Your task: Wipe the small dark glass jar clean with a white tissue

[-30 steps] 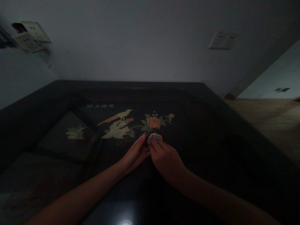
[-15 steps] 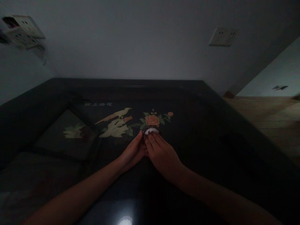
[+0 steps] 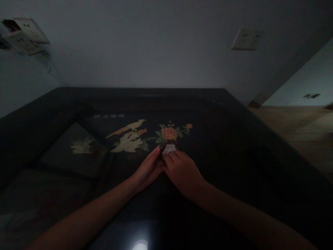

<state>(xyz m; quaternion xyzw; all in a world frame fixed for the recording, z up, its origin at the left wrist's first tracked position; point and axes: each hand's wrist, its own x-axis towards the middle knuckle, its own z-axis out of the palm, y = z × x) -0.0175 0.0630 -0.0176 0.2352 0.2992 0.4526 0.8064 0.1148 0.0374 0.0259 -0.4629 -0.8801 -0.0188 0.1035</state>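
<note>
Near the middle of the dark glossy tabletop [image 3: 223, 166], my left hand [image 3: 149, 170] is closed around the left side of a small dark round dish [image 3: 170, 142]. Its rim has a glassy shine. Inside the dish sits a white wad [image 3: 169, 149], maybe tissue; the dim light hides its exact kind. My right hand [image 3: 182, 172], with a ring on one finger, has its fingers bent and pressed onto the wad. The two hands meet below the dish. My right thumb and the dish's underside are hidden.
A bird picture [image 3: 128, 140] and an orange flower [image 3: 169, 133] decorate the tabletop beyond my hands. The table's far edge meets a pale wall [image 3: 140, 45] with sockets [image 3: 249, 39] on it. Wooden floor [image 3: 293, 121] lies to the right.
My right fingers have curled and drawn back slightly, so more of the white wad shows. My left hand still holds the dish in nearly the same place.
</note>
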